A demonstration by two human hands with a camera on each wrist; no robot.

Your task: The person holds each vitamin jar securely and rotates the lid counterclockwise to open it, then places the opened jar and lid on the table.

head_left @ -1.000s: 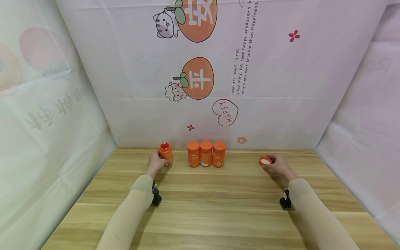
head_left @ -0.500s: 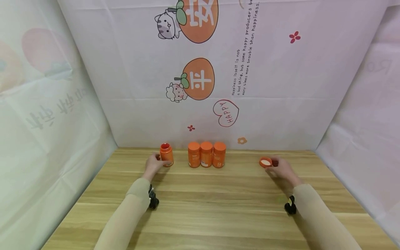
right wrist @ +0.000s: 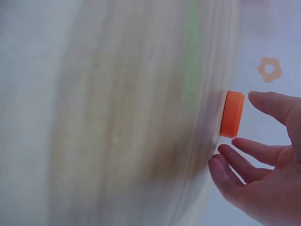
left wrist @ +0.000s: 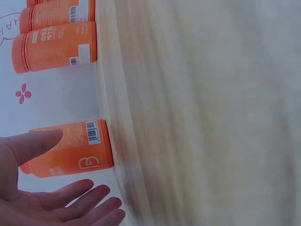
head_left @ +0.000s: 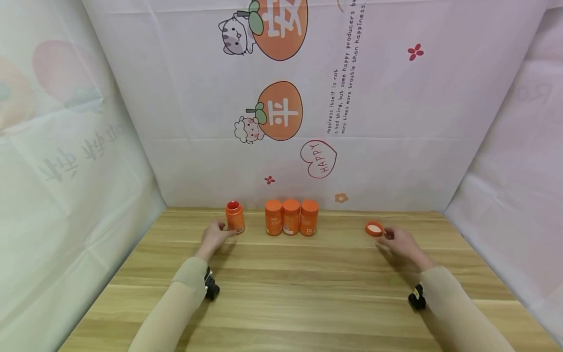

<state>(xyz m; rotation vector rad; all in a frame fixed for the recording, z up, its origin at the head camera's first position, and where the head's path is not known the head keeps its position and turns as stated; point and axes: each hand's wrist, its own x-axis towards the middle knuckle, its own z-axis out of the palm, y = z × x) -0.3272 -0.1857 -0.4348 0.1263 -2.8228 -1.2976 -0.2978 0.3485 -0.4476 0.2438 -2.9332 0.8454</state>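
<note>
An orange bottle with its mouth uncovered stands upright at the back left of the table. My left hand is just in front of it, fingers spread loosely. In the left wrist view the thumb overlaps the bottle, and no grip shows. At the back right an orange lid lies with its pale inside up. My right hand is at its right, fingers loosely bent and holding nothing. The right wrist view shows the lid between thumb and fingers, with gaps around it.
Three capped orange bottles stand side by side at the back middle, between my hands. Behind them rises a white printed cloth, with more cloth at both sides. The wooden table stretches toward me.
My right hand has let go of the lid and drawn back toward me. My left hand has loosened from the bottle and shifted slightly back and left. Bottle and lid stay put.
</note>
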